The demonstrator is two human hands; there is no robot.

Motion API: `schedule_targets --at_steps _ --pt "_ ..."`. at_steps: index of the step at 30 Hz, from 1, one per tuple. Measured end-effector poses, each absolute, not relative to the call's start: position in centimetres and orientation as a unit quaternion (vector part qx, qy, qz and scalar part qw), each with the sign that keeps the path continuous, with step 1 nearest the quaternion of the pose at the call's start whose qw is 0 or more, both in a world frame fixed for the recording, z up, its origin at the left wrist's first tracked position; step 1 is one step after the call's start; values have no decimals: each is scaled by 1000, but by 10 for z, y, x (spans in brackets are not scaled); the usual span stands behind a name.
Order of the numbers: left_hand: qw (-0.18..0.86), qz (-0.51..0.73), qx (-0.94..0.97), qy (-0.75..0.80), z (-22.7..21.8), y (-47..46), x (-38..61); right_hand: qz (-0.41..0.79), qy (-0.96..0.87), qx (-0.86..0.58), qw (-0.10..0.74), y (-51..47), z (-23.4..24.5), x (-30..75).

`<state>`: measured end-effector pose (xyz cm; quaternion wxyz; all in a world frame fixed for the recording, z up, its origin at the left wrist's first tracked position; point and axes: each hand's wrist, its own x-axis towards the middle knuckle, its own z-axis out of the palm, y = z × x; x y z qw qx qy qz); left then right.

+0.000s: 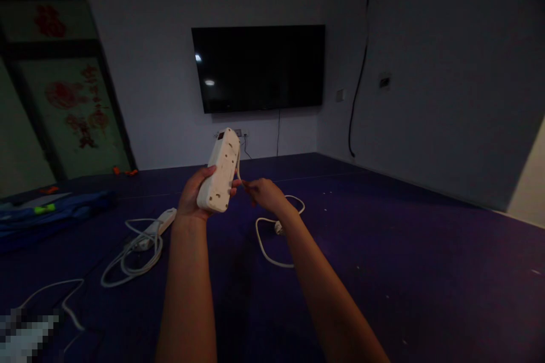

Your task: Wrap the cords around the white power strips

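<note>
White plastic fills the left hand [193, 195]: it is a power strip [219, 177], held up near the middle of the frame, tilted, with its back side facing us. The thumb is on one side and fingertips peek out on the other, so the hand is wrapped around it. Just to the right, the right hand [267, 194] seems to pinch the strip's thin cord [239, 165] — it is too dark to tell how tightly. A loop of white cord [258, 236] and a plug [279, 228] lie on the purple floor [361, 227], below the right hand. At the lower left, another power strip [159, 227] lies with curled cord around it. The step right now looks like handling the cord while the strip is held up. I think the next move calls for a firm left hold and a gentle right pinch — a hard tug could strain the cord.
</note>
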<state>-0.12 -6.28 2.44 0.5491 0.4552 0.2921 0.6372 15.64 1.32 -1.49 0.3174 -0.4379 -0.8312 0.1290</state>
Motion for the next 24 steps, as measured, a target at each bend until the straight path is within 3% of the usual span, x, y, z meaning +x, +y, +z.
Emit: schedule_targets --at_steps 3,7,11,20,24 --pt "465 663 463 360 20 -55 5 120 -854 -409 299 3 -8 153" --pt "239 701 503 445 10 -40 1 79 -866 -397 294 -10 3 157" --pt "65 652 557 510 2 -29 -17 20 -864 -403 302 -18 9 162" --pt "-153 428 614 645 2 -40 -41 7 -863 -355 358 -29 13 158" --pt "-185 370 661 627 1 -42 -42 5 -849 -328 415 -29 14 159"
